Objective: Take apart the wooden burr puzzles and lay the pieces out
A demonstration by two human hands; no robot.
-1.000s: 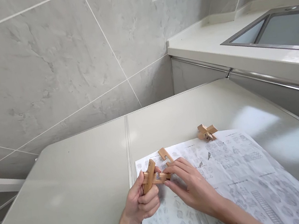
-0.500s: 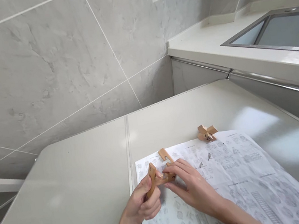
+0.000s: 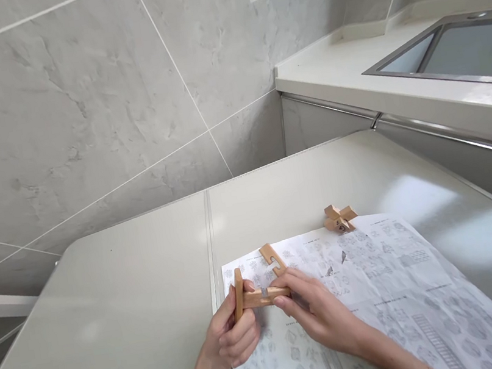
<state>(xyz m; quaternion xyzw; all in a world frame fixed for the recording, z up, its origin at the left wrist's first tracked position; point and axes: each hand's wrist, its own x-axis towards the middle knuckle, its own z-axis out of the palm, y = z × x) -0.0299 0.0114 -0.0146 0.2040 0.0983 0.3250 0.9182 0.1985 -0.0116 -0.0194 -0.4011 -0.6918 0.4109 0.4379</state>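
Left hand point(image 3: 234, 337) pinched the upright slat point(image 3: 238, 293), and right hand point(image 3: 321, 315) clamped the flat slat point(image 3: 265, 296) crossing it. The two hands were close together, holding the joined pair just above the diagram sheet point(image 3: 381, 287), probably so the notches met squarely. Just beyond the right fingers a notched piece point(image 3: 272, 259) lay flat, within easy reach. Farther right sat a wooden cluster point(image 3: 340, 218), parked on the sheet's far edge.

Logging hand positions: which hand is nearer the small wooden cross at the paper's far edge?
Right. The right hand lies below-left of the cross; the left hand is farther left.
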